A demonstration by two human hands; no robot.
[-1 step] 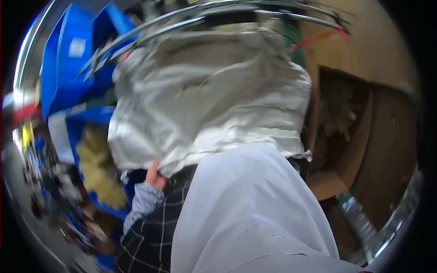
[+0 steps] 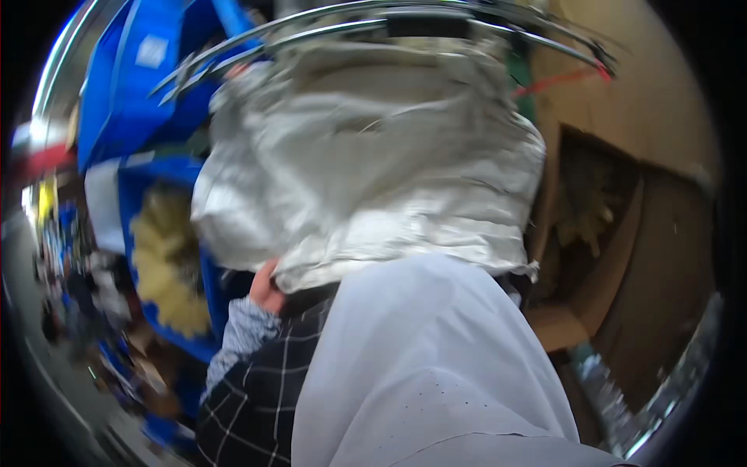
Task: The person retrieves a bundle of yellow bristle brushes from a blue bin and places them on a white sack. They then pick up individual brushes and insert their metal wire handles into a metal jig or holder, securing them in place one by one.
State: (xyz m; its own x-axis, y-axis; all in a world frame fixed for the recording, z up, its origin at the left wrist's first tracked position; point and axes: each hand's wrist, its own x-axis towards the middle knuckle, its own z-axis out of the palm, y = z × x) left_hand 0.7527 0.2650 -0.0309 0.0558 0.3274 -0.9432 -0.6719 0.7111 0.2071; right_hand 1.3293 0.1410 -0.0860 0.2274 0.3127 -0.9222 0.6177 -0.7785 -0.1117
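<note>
A creased, off-white cloth sheet [image 2: 405, 156] spreads across the middle, sagging below a curved metal rail. At its near left edge, my left hand [image 2: 267, 289] pinches the cloth, with the sleeve in a grey-blue patterned cuff. The fingers under the sheet are hidden. I cannot see my right hand. A smooth white fabric [image 2: 428, 350] bulges up in front of me, covering the sheet's near middle edge and my right side.
Metal rails [image 2: 311, 35] with a black grip [image 2: 428, 23] cross the top. On the left, blue bins [image 2: 109, 101] stand, one holding a yellowish ridged piece [image 2: 167, 265]. An open cardboard box [image 2: 615, 288] on the right holds a similar piece [image 2: 585, 202]. A red strip [image 2: 564, 80] hangs from the rail.
The whole view has shifted a little, so the sheet, rails and bins appear slightly farther right and higher. My left hand stays on the same edge of the cloth.
</note>
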